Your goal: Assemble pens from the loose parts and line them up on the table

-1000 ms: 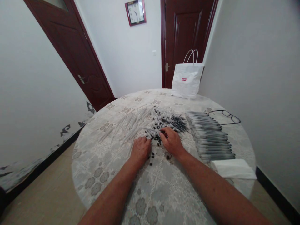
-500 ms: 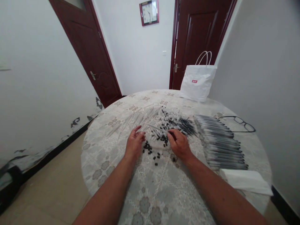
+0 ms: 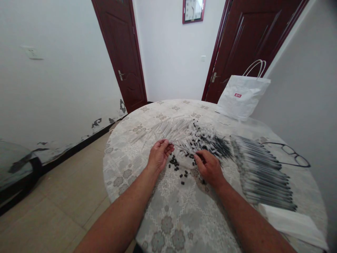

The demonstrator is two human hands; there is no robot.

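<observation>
Two pinching grips are ours, our left hand (image 3: 160,153) and right hand (image 3: 210,168) closed on opposite ends of one slim tube (image 3: 183,147) over the table (image 3: 202,218), and we would do best to keep it straight and steady, clear of the small black pieces (image 3: 174,162).

Pinching 1 slim tube (image 3: 182,147) aslant between left hand (image 3: 159,155) and right hand (image 3: 210,168), over a flowered tablecloth (image 3: 195,218). Has clear tubes (image 3: 171,127) heaped beyond the left fingers, small white pieces (image 3: 201,133) past the right fingers, dark thin rods (image 3: 222,146) beside those. Shows small black pieces (image 3: 174,162) scattered nearer than the left fingertips; well right of the right fingers, grey pens (image 3: 267,179) in a row, then glasses (image 3: 295,154).
</observation>
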